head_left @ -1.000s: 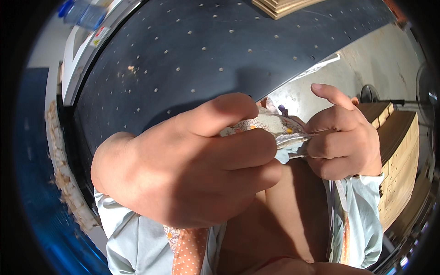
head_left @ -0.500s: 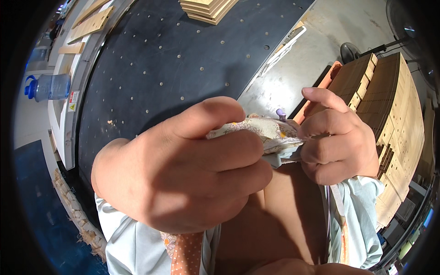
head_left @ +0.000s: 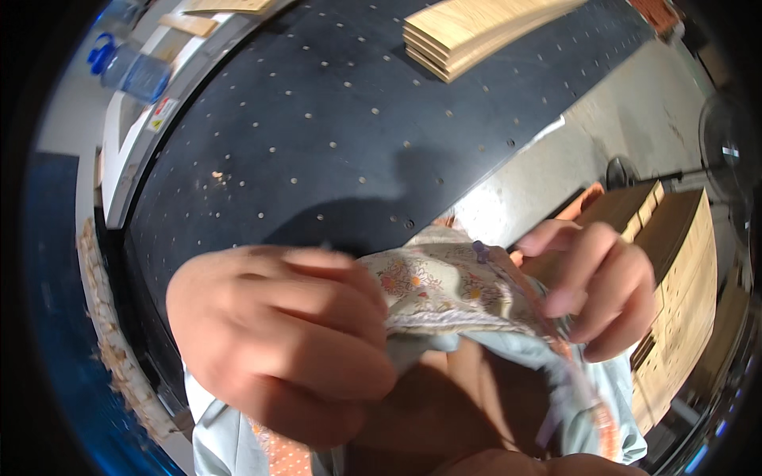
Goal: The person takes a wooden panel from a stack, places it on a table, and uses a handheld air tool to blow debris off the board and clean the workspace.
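Observation:
Cream flower-print cloth (head_left: 444, 282) with a frilled lower edge spreads in front of my chest, between my two hands. A small purple toggle (head_left: 481, 252) sits at its upper right. My left hand (head_left: 278, 341) is closed at the cloth's left side; its curled fingers hide the gripped edge. Beside the right side, along an orange trim, my right hand (head_left: 599, 285) has bent fingers, with the thumb apart from the index finger. Motion blurs both hands somewhat. Light blue clothing (head_left: 218, 440) shows around my arms.
Ahead lies a dark table (head_left: 333, 111) dotted with small round studs, bearing stacked wooden boards (head_left: 484, 36) at the far side. More drilled wooden boards (head_left: 675, 309) stand at right, near a fan (head_left: 722, 151). A blue water bottle (head_left: 135, 71) is at the far left.
The cloth was bunched between my hands and is now spread wider and lower. My left hand has moved down and left; my right fingers have loosened. The view has shifted, showing more stacked boards.

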`<state>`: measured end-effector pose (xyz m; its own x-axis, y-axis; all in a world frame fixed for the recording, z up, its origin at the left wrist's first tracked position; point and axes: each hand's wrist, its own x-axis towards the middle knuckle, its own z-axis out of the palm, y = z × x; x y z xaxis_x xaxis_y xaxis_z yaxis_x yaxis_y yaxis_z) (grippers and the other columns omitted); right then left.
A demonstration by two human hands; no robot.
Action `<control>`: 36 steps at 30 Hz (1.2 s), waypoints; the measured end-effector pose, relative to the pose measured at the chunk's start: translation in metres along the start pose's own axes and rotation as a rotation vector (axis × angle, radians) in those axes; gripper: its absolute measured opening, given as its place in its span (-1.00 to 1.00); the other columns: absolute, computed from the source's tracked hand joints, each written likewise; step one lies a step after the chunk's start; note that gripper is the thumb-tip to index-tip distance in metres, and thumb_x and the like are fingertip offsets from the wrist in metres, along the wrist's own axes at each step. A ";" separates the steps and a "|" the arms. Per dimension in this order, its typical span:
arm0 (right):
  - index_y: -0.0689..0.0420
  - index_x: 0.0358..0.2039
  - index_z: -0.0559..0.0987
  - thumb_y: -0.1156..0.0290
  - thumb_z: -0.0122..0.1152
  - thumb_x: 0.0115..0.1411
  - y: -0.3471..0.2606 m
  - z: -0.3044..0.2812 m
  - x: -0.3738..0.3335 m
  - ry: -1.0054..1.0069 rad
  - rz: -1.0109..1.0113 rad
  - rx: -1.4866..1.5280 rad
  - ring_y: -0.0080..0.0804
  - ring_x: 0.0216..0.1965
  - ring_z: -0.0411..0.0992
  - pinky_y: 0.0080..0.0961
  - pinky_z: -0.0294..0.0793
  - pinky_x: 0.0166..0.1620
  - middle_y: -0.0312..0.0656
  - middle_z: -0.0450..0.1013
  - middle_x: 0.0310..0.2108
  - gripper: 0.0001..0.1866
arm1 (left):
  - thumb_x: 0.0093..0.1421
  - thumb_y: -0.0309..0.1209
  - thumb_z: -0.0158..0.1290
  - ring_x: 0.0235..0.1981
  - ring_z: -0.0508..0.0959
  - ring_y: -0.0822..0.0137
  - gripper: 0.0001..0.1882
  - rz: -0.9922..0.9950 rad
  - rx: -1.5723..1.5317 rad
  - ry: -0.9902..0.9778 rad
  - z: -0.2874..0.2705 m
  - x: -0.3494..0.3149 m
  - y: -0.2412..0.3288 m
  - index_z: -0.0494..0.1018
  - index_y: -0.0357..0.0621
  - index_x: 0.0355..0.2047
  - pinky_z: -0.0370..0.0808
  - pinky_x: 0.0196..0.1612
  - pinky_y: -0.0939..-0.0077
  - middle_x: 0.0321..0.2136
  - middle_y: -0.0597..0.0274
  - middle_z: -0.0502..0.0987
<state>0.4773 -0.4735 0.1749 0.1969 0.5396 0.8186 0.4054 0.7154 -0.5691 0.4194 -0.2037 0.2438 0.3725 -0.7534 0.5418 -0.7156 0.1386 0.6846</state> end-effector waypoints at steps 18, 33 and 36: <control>0.23 -0.21 0.52 0.43 0.16 0.18 0.145 -0.078 0.033 0.343 0.406 -0.659 -0.49 -0.22 0.41 -0.61 0.34 -0.13 -0.21 0.46 -0.21 -0.81 | 0.07 -0.52 0.06 -0.30 0.50 0.39 -0.70 -1.147 0.277 1.440 0.145 -0.172 0.065 0.39 -0.30 -0.16 0.41 -0.14 0.53 -0.37 0.17 0.52; -0.05 0.27 0.13 -0.26 -0.21 0.18 0.217 -0.176 0.049 -0.188 1.237 -1.555 -0.27 0.36 -0.17 0.28 -0.18 0.22 -0.18 -0.08 0.34 -0.23 | 0.00 -0.43 0.06 0.12 0.30 0.07 -0.52 -1.592 1.375 1.211 0.201 -0.239 0.017 0.35 -0.16 -0.01 0.15 0.18 0.13 -0.03 0.12 0.40; -0.01 0.28 0.12 -0.24 -0.14 0.17 0.213 -0.106 0.053 -0.243 1.151 -1.485 -0.21 0.36 -0.17 0.30 -0.21 0.22 -0.13 -0.10 0.34 -0.21 | 0.00 -0.42 0.06 0.12 0.31 0.11 -0.53 -1.598 1.364 1.194 0.204 -0.245 0.018 0.37 -0.14 -0.01 0.14 0.18 0.15 -0.03 0.14 0.41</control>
<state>0.6685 -0.3396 0.1050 0.8359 0.5474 0.0388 0.5475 -0.8269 -0.1288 0.1949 -0.1476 0.0237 0.4732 0.7810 0.4077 0.6912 -0.6160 0.3778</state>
